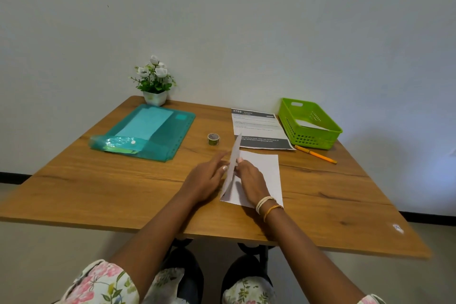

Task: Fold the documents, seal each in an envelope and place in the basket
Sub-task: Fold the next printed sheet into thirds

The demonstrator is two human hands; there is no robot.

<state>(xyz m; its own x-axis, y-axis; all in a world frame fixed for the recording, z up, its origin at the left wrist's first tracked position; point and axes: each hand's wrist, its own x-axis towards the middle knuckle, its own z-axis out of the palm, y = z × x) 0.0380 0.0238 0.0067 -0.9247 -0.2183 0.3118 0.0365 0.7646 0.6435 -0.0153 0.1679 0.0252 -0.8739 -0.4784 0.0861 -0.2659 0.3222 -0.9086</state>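
Observation:
A white sheet of paper lies near the table's front middle, with its left part lifted upright in a fold. My left hand and my right hand both pinch that raised flap, one on each side. Behind it lies a printed document with dark bands and the number 2703. The green basket stands at the back right with a white envelope inside. A teal plastic folder holding envelopes lies at the back left.
A small roll of tape stands between the folder and the printed document. An orange pencil lies in front of the basket. A potted plant with white flowers stands at the back against the wall.

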